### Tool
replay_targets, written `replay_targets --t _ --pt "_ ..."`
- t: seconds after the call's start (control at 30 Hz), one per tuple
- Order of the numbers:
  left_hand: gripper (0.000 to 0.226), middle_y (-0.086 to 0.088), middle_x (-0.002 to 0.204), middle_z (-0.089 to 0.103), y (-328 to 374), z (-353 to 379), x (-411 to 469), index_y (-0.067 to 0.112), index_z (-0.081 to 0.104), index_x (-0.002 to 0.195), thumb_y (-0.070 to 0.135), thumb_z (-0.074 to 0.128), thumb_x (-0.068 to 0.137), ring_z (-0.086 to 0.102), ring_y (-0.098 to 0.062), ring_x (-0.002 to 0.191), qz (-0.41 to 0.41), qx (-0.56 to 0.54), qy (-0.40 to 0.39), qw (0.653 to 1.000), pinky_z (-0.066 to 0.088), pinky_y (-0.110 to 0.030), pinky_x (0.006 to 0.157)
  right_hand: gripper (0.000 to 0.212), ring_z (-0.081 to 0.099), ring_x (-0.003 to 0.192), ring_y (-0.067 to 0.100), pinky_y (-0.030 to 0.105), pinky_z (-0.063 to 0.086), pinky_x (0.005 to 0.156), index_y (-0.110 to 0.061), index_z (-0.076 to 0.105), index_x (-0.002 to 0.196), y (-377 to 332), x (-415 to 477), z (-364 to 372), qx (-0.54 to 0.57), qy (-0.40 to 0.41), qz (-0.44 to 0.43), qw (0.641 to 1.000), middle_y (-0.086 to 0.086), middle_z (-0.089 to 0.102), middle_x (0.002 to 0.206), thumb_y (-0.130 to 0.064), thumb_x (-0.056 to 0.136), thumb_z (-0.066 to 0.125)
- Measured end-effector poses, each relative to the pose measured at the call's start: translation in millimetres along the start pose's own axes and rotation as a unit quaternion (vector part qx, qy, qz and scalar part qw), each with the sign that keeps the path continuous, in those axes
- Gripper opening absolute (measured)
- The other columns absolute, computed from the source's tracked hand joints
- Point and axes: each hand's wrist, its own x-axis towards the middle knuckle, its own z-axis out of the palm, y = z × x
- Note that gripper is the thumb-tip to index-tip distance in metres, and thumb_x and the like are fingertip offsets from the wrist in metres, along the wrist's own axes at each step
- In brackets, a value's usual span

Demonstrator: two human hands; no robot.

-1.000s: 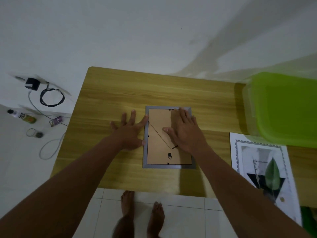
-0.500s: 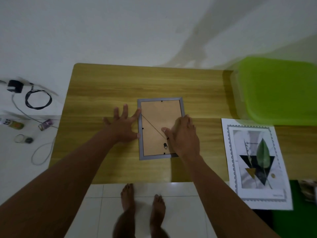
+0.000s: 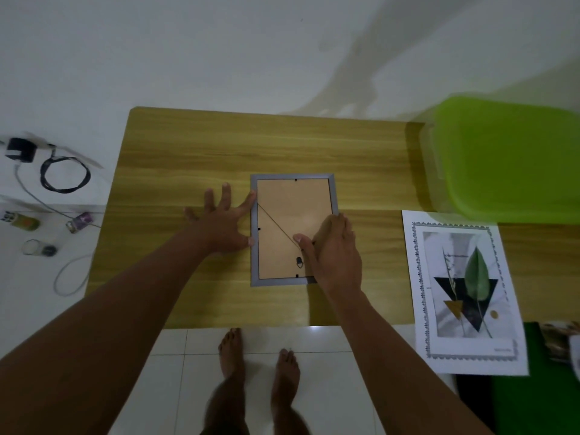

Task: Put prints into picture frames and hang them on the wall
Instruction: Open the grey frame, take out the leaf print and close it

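While both bare forearms reach in from below, the wooden tabletop [image 3: 282, 146] carries one of each thing. One translucent green plastic tub [image 3: 508, 158] sits at its far right corner, its near rim over the far edge of the print. That one print [image 3: 464, 290], a white sheet showing a green leaf over dark triangles, lies flat along the right side and overhangs the near edge of the tabletop. One picture frame [image 3: 293, 230] lies face down at about the middle of the tabletop, long sides running near to far, well apart from the print. It has grey rails and a tan backing board, with a thin cord running slantwise across it. Three small black tabs show, at the far, left and near rails. The left hand [image 3: 219, 227] lies flat on the wood just left of the frame. Its fingers are straight and spread, with forefinger tip and thumb tip touching the left rail. The right hand [image 3: 335, 252] rests over the frame's near right part, its fingers held together and reaching the right rail, its thumb stretched onto the backing board. Whether those fingers hook round the rail cannot be made out. Two bare feet [image 3: 260, 356] stand on white tiles by the near edge. On the floor to the left lie one coiled black cable [image 3: 64, 174] and one black charger [image 3: 20, 149].
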Motion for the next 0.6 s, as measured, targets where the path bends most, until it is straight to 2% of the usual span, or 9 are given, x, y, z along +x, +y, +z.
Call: replay_targets --t 0.17,0.3,0.47,0.6 --pt "0.1 -0.001 0.156 -0.035 -1.4 1.5 1.4 0.057 -0.02 0.142 0.063 0.061 0.083 -0.03 -0.036 0.142 0.004 0.001 0.001 1.0 -0.002 -0.074 0.107 0.088 0.025 0.144 0.037 0.055 0.038 0.11 0.0 0.026 0.146 -1.6 -0.4 2.5 0.022 0.003 0.012 1.0 0.021 0.026 0.157 -0.063 0.09 0.052" --pt "0.099 -0.001 0.155 -0.035 -1.3 0.9 1.2 0.056 -0.02 0.142 0.061 0.061 0.084 -0.031 -0.035 0.142 -0.001 -0.001 -0.003 1.0 -0.003 -0.074 0.108 0.083 0.014 0.148 0.038 0.053 0.028 0.117 -0.001 0.024 0.15 -0.3 0.6 1.4 0.004 -0.016 0.0 1.0 0.022 0.017 0.16 -0.058 0.095 0.049" --pt "0.099 -0.001 0.156 -0.035 -2.0 1.5 1.7 0.057 -0.019 0.142 0.062 0.061 0.083 -0.03 -0.036 0.142 0.001 -0.002 -0.001 1.0 -0.004 -0.074 0.108 0.082 0.014 0.148 0.039 0.053 0.025 0.118 0.001 0.025 0.15 0.7 2.5 -0.5 -0.017 -0.022 -0.013 1.0 0.023 0.017 0.16 -0.057 0.096 0.047" --pt "0.1 0.0 0.156 -0.035 -2.1 1.9 2.0 0.057 -0.019 0.141 0.062 0.061 0.083 -0.03 -0.036 0.142 0.001 -0.003 0.002 1.0 -0.004 -0.074 0.108 0.081 0.019 0.147 0.039 0.054 0.03 0.115 0.002 0.029 0.149 3.2 1.6 0.5 -0.044 -0.015 -0.031 0.998 0.025 0.02 0.158 -0.058 0.097 0.043"
